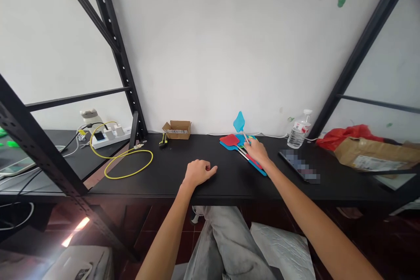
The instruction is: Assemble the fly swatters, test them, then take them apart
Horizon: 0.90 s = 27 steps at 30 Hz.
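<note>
My right hand (pixel 257 152) is closed around the thin silver shaft of a blue fly swatter (pixel 239 121), its flat head tilted up toward the wall. Its handle is hidden by my hand. Under and beside that hand, a red fly swatter (pixel 229 140) and a blue one (pixel 259 169) lie overlapping on the black desk (pixel 197 148); part of the pile is covered. My left hand (pixel 197 172) rests near the desk's front edge with fingers curled in and thumb stretched to the right, holding nothing.
At the back left are an open cardboard box (pixel 177 130), a small black-and-yellow item (pixel 163 141) and a looped yellow cable (pixel 128 176) by a power strip (pixel 112 137). On the right stand a water bottle (pixel 299 131), a phone (pixel 297 166) and a brown package (pixel 377 155). Black metal posts (pixel 123 61) frame both sides.
</note>
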{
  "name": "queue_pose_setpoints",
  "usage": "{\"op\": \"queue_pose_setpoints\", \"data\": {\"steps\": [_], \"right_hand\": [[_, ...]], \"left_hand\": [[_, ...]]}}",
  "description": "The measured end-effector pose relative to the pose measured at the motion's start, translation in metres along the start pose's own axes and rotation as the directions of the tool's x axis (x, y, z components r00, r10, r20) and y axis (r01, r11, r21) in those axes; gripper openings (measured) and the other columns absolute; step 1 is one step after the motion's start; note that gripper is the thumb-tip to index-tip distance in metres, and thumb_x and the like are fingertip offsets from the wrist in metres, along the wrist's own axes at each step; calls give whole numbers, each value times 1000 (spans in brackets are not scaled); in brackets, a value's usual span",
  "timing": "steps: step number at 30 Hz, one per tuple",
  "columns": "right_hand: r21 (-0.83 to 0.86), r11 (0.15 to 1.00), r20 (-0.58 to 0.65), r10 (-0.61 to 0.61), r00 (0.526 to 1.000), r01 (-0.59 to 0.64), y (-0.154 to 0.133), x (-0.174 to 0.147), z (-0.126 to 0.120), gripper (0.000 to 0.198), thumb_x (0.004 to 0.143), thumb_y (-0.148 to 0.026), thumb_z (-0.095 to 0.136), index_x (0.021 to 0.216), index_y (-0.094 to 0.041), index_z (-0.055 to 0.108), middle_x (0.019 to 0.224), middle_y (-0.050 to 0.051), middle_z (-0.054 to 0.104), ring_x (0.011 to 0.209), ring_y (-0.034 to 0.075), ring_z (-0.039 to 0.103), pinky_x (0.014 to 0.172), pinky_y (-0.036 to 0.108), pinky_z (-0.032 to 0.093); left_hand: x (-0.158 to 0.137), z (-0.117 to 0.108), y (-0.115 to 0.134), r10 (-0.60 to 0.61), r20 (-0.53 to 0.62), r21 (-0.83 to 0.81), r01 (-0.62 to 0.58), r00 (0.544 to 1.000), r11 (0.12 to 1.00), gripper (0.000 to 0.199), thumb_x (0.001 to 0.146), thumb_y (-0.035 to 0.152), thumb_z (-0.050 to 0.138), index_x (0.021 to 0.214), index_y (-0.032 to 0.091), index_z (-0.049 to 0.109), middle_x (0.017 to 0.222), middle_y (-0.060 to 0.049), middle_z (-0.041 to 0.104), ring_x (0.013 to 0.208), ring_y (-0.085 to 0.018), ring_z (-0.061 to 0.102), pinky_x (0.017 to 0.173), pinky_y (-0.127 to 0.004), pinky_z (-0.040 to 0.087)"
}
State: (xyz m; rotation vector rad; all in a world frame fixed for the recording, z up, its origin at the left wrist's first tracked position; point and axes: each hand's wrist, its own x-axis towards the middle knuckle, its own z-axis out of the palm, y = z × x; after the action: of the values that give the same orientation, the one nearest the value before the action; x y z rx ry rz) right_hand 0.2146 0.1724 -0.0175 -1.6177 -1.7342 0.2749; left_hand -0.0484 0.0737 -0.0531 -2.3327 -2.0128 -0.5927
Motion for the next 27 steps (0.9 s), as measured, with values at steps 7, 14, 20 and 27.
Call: {"op": "queue_pose_setpoints", "data": {"steps": [7, 14, 20, 27], "right_hand": [[-417, 908, 147, 114, 983, -43, 39, -11, -26, 39, 89, -38, 49, 122, -25, 65, 108, 12, 70, 102, 30, 64, 79, 35, 46], [-411, 911, 212, 127, 969, -30, 40, -27, -23, 66, 90, -66, 36, 144, -29, 46, 140, 13, 53, 125, 36, 51, 94, 42, 41], [-388, 922, 363, 157, 919, -4, 39, -34, -17, 86, 84, -73, 43, 156, -32, 17, 158, 15, 27, 142, 39, 30, 104, 50, 34], [-397, 918, 396, 159, 904, 12, 33, -41, -8, 85, 89, -58, 48, 157, -27, 7, 160, 17, 19, 145, 37, 24, 108, 48, 30]], "left_hand": [[1, 2, -2, 26, -39, -21, -27, 999, 999, 47, 87, 57, 45, 62, 21, 60, 65, -4, 63, 66, -19, 59, 57, -26, 23], [2, 3, -3, 27, -49, -45, -29, 998, 999, 46, 86, 56, 46, 59, 21, 57, 61, -3, 59, 62, -17, 55, 57, -27, 20], [1, 4, -3, 26, -61, -36, -28, 998, 999, 45, 87, 55, 46, 58, 21, 56, 60, -2, 59, 60, -17, 54, 56, -27, 19], [1, 4, -3, 28, -65, -26, -30, 997, 999, 45, 87, 55, 46, 59, 21, 58, 61, -3, 59, 62, -18, 55, 56, -27, 19]]}}
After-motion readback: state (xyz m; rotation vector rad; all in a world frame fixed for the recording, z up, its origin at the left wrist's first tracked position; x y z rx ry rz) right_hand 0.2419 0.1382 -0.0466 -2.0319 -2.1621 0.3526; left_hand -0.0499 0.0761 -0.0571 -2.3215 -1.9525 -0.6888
